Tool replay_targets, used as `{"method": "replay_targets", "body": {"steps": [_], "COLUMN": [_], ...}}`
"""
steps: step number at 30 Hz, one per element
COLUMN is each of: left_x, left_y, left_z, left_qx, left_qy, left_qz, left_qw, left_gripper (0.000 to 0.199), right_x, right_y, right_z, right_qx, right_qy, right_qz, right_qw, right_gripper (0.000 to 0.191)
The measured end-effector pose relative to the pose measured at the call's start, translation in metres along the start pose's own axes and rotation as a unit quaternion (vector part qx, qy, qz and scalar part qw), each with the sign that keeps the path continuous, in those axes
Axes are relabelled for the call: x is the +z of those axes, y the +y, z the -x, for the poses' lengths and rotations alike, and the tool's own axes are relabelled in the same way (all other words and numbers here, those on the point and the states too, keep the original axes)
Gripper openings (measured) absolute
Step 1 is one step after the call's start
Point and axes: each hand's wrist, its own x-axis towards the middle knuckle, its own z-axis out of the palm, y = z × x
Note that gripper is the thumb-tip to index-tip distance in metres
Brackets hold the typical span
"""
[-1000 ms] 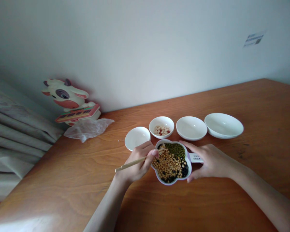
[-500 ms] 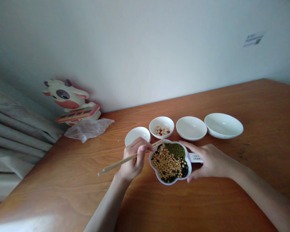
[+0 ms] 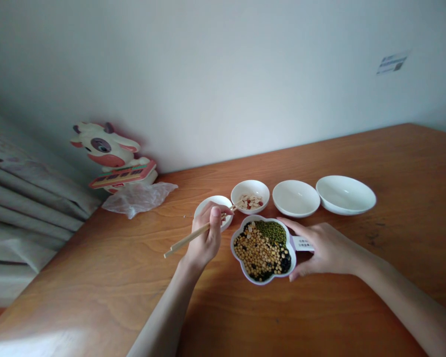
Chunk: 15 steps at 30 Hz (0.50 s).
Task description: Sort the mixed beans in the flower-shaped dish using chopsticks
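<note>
My left hand [image 3: 206, 235] holds a pair of wooden chopsticks [image 3: 189, 237], and their tips reach the rim of a small white bowl [image 3: 250, 186] of sliced almonds and red beans. That hand hovers over a smaller white bowl [image 3: 217, 199], partly hiding it. My right hand [image 3: 327, 250] grips the right side of a white flower-shaped dish [image 3: 262, 282], with fingers on its rim. The dish holds soybeans, mung beans and black beans in separate sections. Its white paper label [image 3: 304, 243] sticks out beneath my right hand.
Two larger white bowls [image 3: 296, 198] [image 3: 345, 194] stand in a row on the wooden table [image 3: 96, 297]. Farther left are a cow figurine [image 3: 107, 148], a crumpled plastic bag [image 3: 139, 199] and a grey curtain [image 3: 22, 198].
My left hand has moved away from the dish, carrying the chopstick tips from over the beans to the almond bowl's rim. My right hand and the dish have stayed put.
</note>
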Motion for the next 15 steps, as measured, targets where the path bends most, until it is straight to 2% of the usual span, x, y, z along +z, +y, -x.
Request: {"method": "replay_targets", "body": {"steps": [3, 8, 12, 15], "left_x": [-0.006, -0.011, -0.007, -0.003], "left_y": [0.004, 0.015, 0.021, 0.02], "left_z": [0.004, 0.008, 0.01, 0.011], "left_qx": [0.009, 0.033, -0.001, -0.016], "left_qy": [-0.023, -0.11, -0.159, -0.162], "left_qz": [0.008, 0.042, 0.032, 0.02], "left_qw": [1.0, 0.993, 0.987, 0.986], "left_gripper": [0.067, 0.066, 0.066, 0.064], "right_x": [-0.001, -0.002, -0.001, 0.0], "right_y": [-0.002, -0.003, -0.001, -0.002], "right_z": [0.0, 0.0, 0.0, 0.0], "right_qx": [0.002, -0.003, -0.012, -0.007], "right_qy": [-0.003, 0.003, 0.013, 0.006], "right_qz": [-0.001, -0.012, -0.011, -0.004], "right_qw": [1.0, 1.0, 1.0, 1.0], "right_gripper": [0.133, 0.131, 0.13, 0.131]}}
